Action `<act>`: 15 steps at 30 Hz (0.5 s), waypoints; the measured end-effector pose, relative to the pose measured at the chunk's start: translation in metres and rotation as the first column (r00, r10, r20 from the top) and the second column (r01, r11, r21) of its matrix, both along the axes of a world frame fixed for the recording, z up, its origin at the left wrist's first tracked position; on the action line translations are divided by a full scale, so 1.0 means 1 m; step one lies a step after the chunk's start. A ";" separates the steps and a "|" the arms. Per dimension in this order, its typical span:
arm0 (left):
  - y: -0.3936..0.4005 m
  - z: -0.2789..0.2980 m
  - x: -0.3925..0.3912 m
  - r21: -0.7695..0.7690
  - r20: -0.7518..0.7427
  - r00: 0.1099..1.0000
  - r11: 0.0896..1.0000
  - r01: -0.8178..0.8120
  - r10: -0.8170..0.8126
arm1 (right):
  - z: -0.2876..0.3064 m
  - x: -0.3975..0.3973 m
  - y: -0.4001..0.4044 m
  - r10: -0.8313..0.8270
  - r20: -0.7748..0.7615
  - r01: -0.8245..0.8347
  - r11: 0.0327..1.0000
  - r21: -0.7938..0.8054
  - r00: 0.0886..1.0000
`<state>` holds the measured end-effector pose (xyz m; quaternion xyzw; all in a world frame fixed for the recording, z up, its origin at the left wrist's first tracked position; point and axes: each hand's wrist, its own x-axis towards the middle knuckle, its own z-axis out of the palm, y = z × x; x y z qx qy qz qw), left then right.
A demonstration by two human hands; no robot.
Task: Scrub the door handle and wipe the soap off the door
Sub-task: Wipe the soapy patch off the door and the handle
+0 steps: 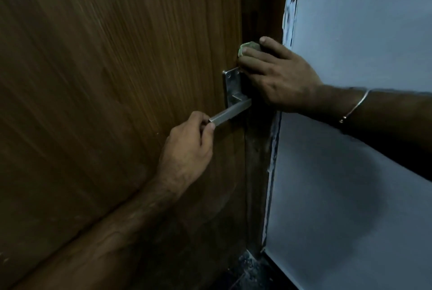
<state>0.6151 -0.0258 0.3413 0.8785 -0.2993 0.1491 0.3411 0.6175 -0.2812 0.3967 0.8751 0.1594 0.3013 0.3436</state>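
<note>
Head view shows the left hand (187,147) pinching the free tip of the handle (230,111) between thumb and curled fingers, most likely to steady the lever so it does not swing while the plate (230,86) above it is scrubbed. The right hand (278,74) holds a green scrubber (247,48) against the door (117,79) at the top corner of the plate, its fingers curled over the pad with the fingertips pressing it flat; the thumb's side is hidden. Working from the frame side leaves the lever free for the other hand. The handle sits near the door's right edge, beside the dark frame (259,149) and the pale wall (350,173). Its long axis runs from the pivot on the plate down and to the left, the free end pointing toward the left hand; the plate's long axis runs roughly up and down. No soap film is plain in this dim light, so wiping seems yet to come. A bangle (355,106) circles the right wrist.
</note>
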 end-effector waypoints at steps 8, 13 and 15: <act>-0.006 -0.004 -0.003 -0.035 -0.010 0.999 0.998 -0.048 0.048 | -0.035 -0.006 0.005 -0.187 0.108 0.200 0.972 -0.126 0.976; -0.008 -0.003 -0.004 -0.038 0.006 0.998 0.998 -0.055 0.055 | -0.052 -0.007 0.009 -0.201 0.097 0.213 0.967 -0.139 0.975; -0.008 -0.003 -0.004 -0.035 0.019 0.998 0.998 -0.056 0.057 | -0.069 -0.013 0.010 -0.204 0.042 0.208 0.959 -0.192 0.978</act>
